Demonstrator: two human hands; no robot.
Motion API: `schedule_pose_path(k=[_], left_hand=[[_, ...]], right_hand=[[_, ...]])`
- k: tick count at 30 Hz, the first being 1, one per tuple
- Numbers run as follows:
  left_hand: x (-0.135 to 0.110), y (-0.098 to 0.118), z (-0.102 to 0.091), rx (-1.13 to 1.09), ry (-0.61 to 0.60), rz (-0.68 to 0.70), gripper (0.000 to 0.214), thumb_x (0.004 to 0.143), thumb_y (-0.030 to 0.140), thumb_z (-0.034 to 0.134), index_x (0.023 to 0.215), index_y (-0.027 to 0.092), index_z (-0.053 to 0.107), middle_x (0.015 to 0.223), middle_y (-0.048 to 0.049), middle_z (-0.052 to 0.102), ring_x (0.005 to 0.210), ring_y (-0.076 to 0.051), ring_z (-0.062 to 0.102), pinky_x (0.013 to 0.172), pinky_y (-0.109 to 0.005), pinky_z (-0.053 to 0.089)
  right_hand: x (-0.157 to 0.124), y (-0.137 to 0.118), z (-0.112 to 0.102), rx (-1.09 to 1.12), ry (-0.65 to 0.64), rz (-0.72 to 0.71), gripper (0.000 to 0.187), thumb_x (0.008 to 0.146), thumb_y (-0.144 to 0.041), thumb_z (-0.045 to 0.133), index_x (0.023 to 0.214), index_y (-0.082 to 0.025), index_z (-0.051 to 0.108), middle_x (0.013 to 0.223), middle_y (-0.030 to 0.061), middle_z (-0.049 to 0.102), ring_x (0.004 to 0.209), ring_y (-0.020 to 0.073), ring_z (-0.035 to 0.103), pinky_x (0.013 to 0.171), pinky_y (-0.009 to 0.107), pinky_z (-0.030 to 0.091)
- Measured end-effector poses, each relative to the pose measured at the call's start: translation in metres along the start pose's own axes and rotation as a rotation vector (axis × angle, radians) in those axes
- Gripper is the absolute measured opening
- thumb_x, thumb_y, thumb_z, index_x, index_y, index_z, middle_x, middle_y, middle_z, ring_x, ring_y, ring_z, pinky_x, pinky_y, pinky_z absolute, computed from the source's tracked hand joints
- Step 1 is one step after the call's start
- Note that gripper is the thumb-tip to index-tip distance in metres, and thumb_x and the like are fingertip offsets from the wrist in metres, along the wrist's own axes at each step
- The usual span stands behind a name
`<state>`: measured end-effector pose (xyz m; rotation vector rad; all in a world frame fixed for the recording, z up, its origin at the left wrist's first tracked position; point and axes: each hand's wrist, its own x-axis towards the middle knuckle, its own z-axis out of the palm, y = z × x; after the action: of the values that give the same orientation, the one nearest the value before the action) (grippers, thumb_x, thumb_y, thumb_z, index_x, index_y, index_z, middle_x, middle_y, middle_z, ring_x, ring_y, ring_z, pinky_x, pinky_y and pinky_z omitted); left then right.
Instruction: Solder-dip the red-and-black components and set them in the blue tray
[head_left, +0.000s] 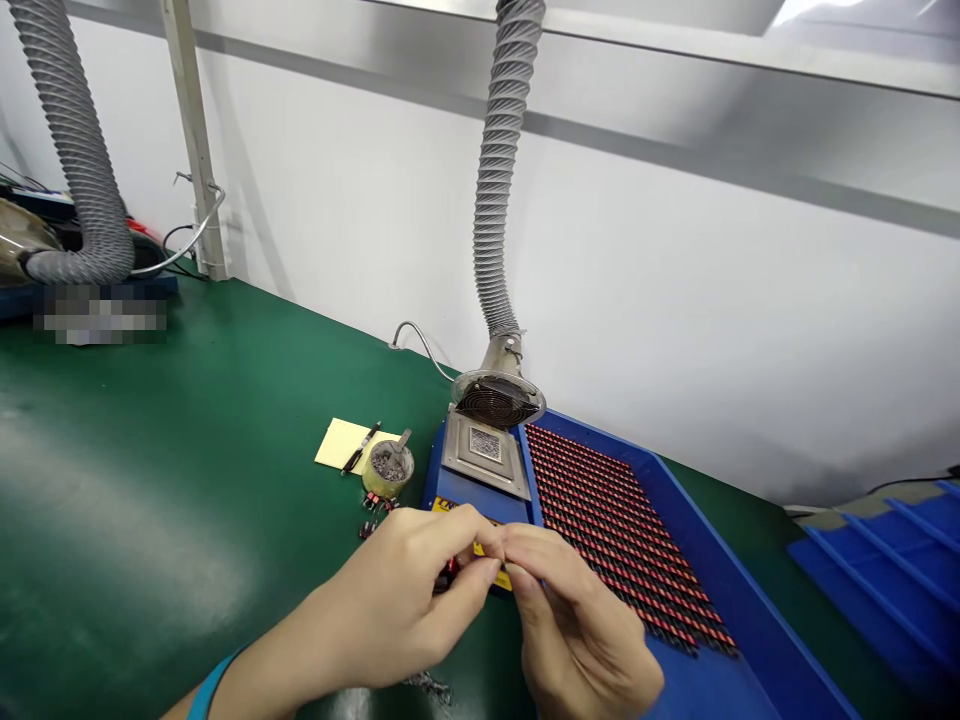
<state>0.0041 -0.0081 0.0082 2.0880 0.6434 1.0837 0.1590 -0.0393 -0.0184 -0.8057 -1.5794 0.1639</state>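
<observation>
My left hand (405,590) and my right hand (581,620) meet fingertip to fingertip in front of a blue solder pot (486,445). Both are closed in a pinch. A bit of a small red-and-black part (448,574) shows inside my left hand; my fingers cover most of it. What sits between my right thumb and fingers is too small and hidden to make out. Rows of similar red-and-black parts (615,520) fill much of the blue tray (750,580) on the right. Several loose red-and-black pieces (375,512) lie left of the pot.
A grey flexible duct (495,190) ends in a metal hood (499,385) over the pot. On the green table (187,450) stand a cup of grey dross (388,468) and a yellow notepad (337,443) with a pen (361,448). Blue ribbed panels (892,560) lie far right.
</observation>
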Motion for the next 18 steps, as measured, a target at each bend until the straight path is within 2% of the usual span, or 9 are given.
schedule_pose_path(k=[1,3,5,6,8,11,13,16,18], left_hand=[[-0.001,-0.001,0.002,0.073,0.022,0.064,0.014,0.092,0.012,0.044,0.085,0.017,0.055,0.070,0.0025,0.058,0.058,-0.009,0.050,0.056,-0.019,0.037],[-0.003,-0.003,0.005,0.207,0.059,0.183,0.016,0.093,0.011,0.042,0.087,0.015,0.056,0.074,-0.0011,0.063,0.061,-0.011,0.054,0.058,-0.021,0.039],[-0.004,-0.003,0.007,0.211,0.051,0.212,0.018,0.093,0.010,0.040,0.085,0.015,0.055,0.074,-0.0018,0.064,0.063,-0.011,0.056,0.061,-0.021,0.041],[-0.004,-0.003,0.007,0.161,0.032,0.181,0.018,0.093,0.009,0.040,0.084,0.016,0.054,0.073,-0.0008,0.063,0.063,-0.011,0.056,0.062,-0.020,0.041],[-0.004,-0.001,0.004,0.025,-0.004,0.061,0.016,0.093,0.011,0.042,0.083,0.017,0.053,0.072,0.0023,0.060,0.062,-0.008,0.054,0.061,-0.018,0.040],[-0.001,0.002,-0.001,-0.124,-0.026,-0.125,0.014,0.093,0.018,0.046,0.081,0.019,0.054,0.066,0.0061,0.051,0.058,-0.007,0.045,0.056,-0.018,0.034],[0.001,0.002,-0.004,-0.213,-0.051,-0.184,0.014,0.092,0.020,0.047,0.080,0.019,0.054,0.065,0.0067,0.047,0.058,-0.007,0.043,0.056,-0.018,0.032],[0.002,0.002,-0.004,-0.312,-0.080,-0.219,0.013,0.091,0.022,0.048,0.079,0.019,0.054,0.066,0.0060,0.049,0.061,-0.008,0.044,0.058,-0.020,0.033],[0.001,0.002,-0.003,-0.334,-0.092,-0.231,0.014,0.090,0.022,0.049,0.078,0.019,0.055,0.067,0.0055,0.050,0.062,-0.008,0.044,0.058,-0.020,0.033]], right_hand=[[0.000,-0.001,0.000,0.004,-0.022,0.050,0.025,0.083,-0.002,0.058,0.093,-0.022,0.070,0.081,0.0029,0.071,0.078,0.0181,0.066,0.070,0.029,0.052],[0.002,-0.004,0.001,0.122,-0.063,0.247,0.018,0.089,-0.013,0.054,0.078,-0.020,0.066,0.069,0.0017,0.064,0.065,0.0153,0.062,0.059,0.026,0.049],[0.003,-0.005,0.002,0.366,-0.084,0.471,0.030,0.093,-0.025,0.052,0.064,-0.020,0.059,0.056,-0.0013,0.055,0.050,0.0120,0.052,0.050,0.024,0.045],[0.004,-0.004,0.002,0.486,-0.081,0.532,0.035,0.094,-0.029,0.050,0.061,-0.020,0.057,0.051,-0.0024,0.051,0.046,0.0112,0.048,0.048,0.024,0.045],[0.005,-0.003,0.001,0.595,-0.067,0.521,0.035,0.093,-0.031,0.052,0.061,-0.020,0.060,0.049,-0.0023,0.052,0.048,0.0118,0.051,0.053,0.024,0.049],[0.004,0.000,-0.001,0.437,-0.057,0.384,0.009,0.088,-0.025,0.062,0.084,-0.024,0.071,0.073,0.0016,0.069,0.073,0.0159,0.065,0.071,0.027,0.054],[0.002,0.000,0.000,0.337,-0.055,0.329,0.014,0.085,-0.019,0.067,0.095,-0.027,0.071,0.086,0.0022,0.073,0.084,0.0173,0.068,0.077,0.027,0.054],[0.000,-0.002,0.004,0.310,-0.028,0.272,0.014,0.086,-0.016,0.065,0.091,-0.028,0.070,0.081,0.0006,0.073,0.080,0.0163,0.068,0.075,0.027,0.054],[0.000,-0.004,0.004,0.323,-0.014,0.309,0.010,0.089,-0.018,0.062,0.085,-0.026,0.068,0.076,0.0005,0.070,0.075,0.0158,0.067,0.070,0.026,0.054]])
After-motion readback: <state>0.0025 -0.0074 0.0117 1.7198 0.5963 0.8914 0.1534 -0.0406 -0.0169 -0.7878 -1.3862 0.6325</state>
